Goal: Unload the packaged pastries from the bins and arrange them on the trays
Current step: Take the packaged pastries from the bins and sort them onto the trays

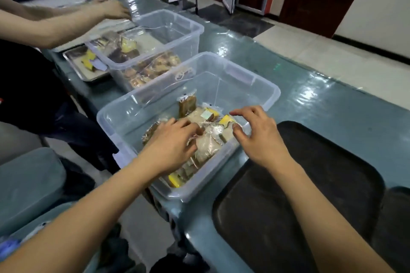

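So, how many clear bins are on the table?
2. The near bin is under both hands; the far bin stands behind it. Others may be out of view.

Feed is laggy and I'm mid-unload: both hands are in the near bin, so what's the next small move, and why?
Probably close the left hand on the wrapped pastry under its fingers and lift it out toward the dark tray. The right hand hovers open over the near bin holding nothing, and the tray beside the bin looks bare.
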The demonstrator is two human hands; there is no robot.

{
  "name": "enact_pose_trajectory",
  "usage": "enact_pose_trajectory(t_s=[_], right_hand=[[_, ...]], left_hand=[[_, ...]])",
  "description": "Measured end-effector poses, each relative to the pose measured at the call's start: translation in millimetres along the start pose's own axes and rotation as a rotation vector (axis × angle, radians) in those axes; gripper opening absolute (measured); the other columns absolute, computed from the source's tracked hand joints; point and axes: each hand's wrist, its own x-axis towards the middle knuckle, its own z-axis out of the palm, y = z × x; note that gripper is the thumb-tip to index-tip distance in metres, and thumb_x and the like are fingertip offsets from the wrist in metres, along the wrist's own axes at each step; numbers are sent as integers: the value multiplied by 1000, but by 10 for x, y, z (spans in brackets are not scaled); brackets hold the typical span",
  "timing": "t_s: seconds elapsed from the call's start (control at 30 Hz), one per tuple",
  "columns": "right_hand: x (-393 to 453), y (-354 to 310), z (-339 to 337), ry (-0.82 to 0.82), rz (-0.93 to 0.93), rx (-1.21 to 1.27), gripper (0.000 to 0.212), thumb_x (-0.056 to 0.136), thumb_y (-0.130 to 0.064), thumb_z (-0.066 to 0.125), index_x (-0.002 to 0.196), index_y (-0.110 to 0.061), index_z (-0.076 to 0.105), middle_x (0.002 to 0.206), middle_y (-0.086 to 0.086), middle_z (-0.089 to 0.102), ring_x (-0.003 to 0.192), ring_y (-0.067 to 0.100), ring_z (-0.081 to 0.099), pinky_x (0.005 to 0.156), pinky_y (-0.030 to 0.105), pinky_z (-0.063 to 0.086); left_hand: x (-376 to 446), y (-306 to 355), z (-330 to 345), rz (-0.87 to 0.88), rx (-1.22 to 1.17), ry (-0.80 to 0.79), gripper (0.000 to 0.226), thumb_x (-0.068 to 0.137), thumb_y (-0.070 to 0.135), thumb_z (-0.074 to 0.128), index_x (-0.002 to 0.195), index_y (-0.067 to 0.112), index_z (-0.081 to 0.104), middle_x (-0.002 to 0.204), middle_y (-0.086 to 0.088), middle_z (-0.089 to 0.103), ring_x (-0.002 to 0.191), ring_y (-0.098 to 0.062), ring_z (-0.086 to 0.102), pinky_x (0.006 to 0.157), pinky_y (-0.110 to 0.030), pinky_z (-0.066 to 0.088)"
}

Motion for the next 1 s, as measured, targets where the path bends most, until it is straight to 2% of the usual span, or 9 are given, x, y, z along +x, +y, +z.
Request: enact_pose_trajectory(t_s=[0.13,0.23,0.37,0.43,0.57,0.7,0.8,0.9,1.0], right_hand=[[375,-142,263,-31,51,-120,25,96,-26,62,120,-26,67,116,-2,63,113,25,57,102,45,37],[660,-241,500,-154,129,-251,27,96,-24,58,121,-29,66,120,-2,66,116,26,57,101,44,39],[957,-334,957,-573,152,-493,47,91,-12,57,132,-34,58,136,2,61,124,27,55,101,42,41],[1016,-348,1194,-771,146,-611,62,88,-7,63,142,-33,50,144,2,55,132,28,50,106,45,38],[1041,-280,1503,-1095,182,-827,95,77,-21,83,156,-31,31,157,3,42,145,31,37,118,66,17],[1039,-316,1530,-1069,71,-966,75,75,-36,86,141,-25,51,144,6,55,139,35,41,116,60,24],[1179,-295,1350,-1027,85,-916,56,78,-41,83,127,-23,62,133,3,60,133,29,47,113,54,26],[1427,-178,1050,-960,169,-830,40,86,-35,76,122,-24,63,133,3,57,129,28,50,107,46,33],[1602,42,902,-935,204,-907,43,91,-28,70,130,-17,58,135,6,53,128,29,53,103,43,37]], left_hand=[[374,-619,-18,42,-7,-59,30,95,23,55,124,32,61,124,3,62,113,-26,51,91,-40,36],[637,-974,47,90,56,-208,35,96,18,57,129,30,59,133,3,61,121,-26,52,95,-40,38],[915,-1219,269,221,213,-550,52,98,16,53,146,32,43,148,-3,51,135,-28,46,107,-42,38],[974,-1241,398,266,303,-681,70,90,20,65,152,31,34,147,-5,51,134,-30,47,108,-44,42],[1035,-1252,541,298,440,-740,97,73,25,84,153,28,28,142,-6,45,131,-32,45,105,-43,41],[1090,-1303,608,329,486,-686,67,76,41,82,134,23,55,137,-8,46,127,-31,41,108,-45,37],[1137,-1332,566,380,475,-663,61,77,43,81,130,20,59,134,-8,47,126,-32,41,106,-45,37],[1214,-1402,544,357,402,-742,64,68,44,87,123,22,63,125,-6,63,117,-29,57,99,-39,48],[1315,-1441,506,299,277,-763,45,69,33,88,105,22,64,112,-2,71,102,-24,66,84,-30,52]])
